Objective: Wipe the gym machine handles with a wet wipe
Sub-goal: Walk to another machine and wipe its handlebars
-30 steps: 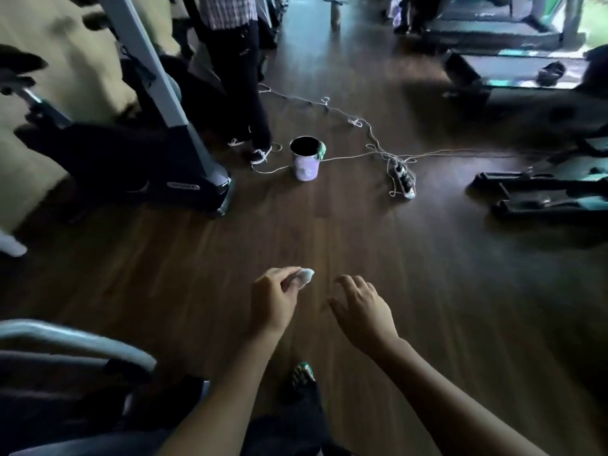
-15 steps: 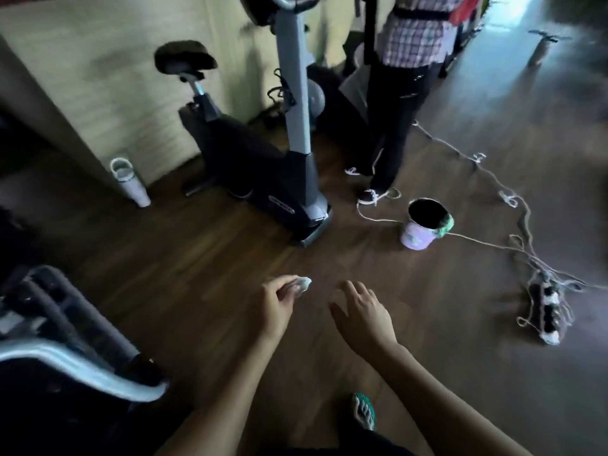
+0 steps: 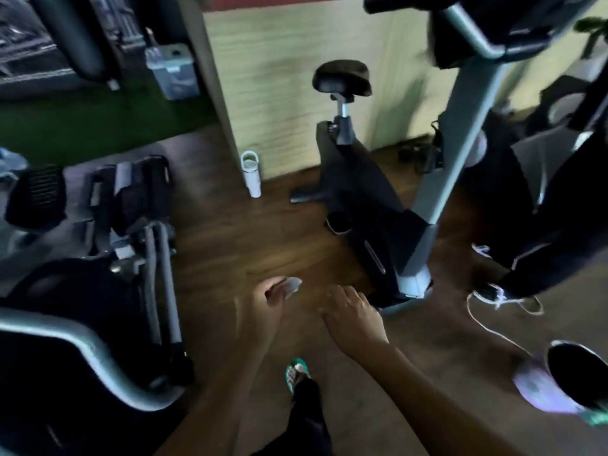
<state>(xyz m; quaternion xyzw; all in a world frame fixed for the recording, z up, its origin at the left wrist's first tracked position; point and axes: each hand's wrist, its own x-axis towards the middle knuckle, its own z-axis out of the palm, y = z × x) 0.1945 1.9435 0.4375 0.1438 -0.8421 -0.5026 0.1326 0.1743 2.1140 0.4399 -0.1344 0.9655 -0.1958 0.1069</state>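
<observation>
My left hand (image 3: 268, 299) pinches a small crumpled white wet wipe (image 3: 292, 286) between thumb and fingers, held out over the wooden floor. My right hand (image 3: 353, 317) hovers beside it with loosely curled fingers, holding nothing. An exercise bike (image 3: 358, 192) with a black saddle stands ahead, its grey post rising to a handlebar (image 3: 473, 31) at the top right. A curved grey handle (image 3: 82, 353) of a second machine crosses the lower left, well left of my left hand.
Another person's dark trouser legs and white sneakers (image 3: 503, 294) stand at the right. A lilac bucket (image 3: 556, 383) sits at the lower right. A white tumbler (image 3: 251, 174) stands by the wall corner. My sandalled foot (image 3: 296, 373) is below my hands.
The view has swung left: the bucket slid to the lower right and the bike and left machine came into view. Both hands keep the same pose, the wipe still in the left.
</observation>
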